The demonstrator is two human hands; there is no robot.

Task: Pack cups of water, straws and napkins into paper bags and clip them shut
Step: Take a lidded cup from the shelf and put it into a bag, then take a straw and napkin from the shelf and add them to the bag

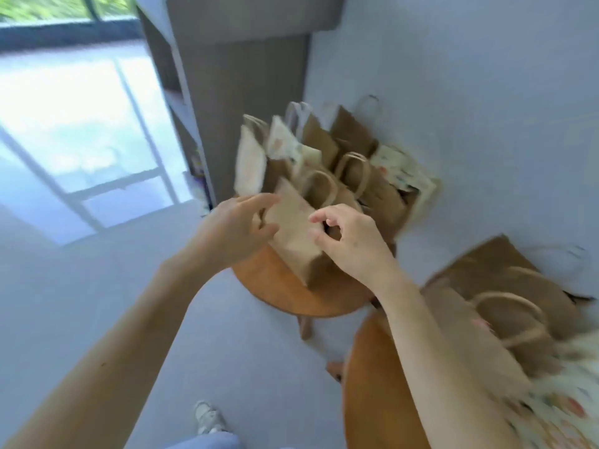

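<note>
Standing over the stool [285,293], you have both hands at one brown bag [291,234].

Left hand [236,228]: fingers spread and nearly straight, thumb apart below them, set at the bag's left edge. It grips nothing, and blur hides whether it touches the paper. Judgement: it is placed to steady the bag against tipping.

The bag stands at the stool's front, nearest you of the group, so it is the easiest to reach.

Right hand [353,244]: fingers curled, with forefinger and thumb forming a ring at the bag's upper right edge. It cannot be told whether paper is pinched between them or the hand is empty. Judgement: you are either opening the mouth or drawing it together for clipping.

Behind, the other bags [356,176] stand close together against the wall [453,92], which props them upright.

Further right, a second stool [382,384] carries flat bags [505,306] lying on their sides, likely unused stock kept within reach.

No cup, straw, napkin or clip shows in view, and the bags' contents are hidden.

Risk: a one-sided pull could topple the front bag off the stool's edge.
</note>
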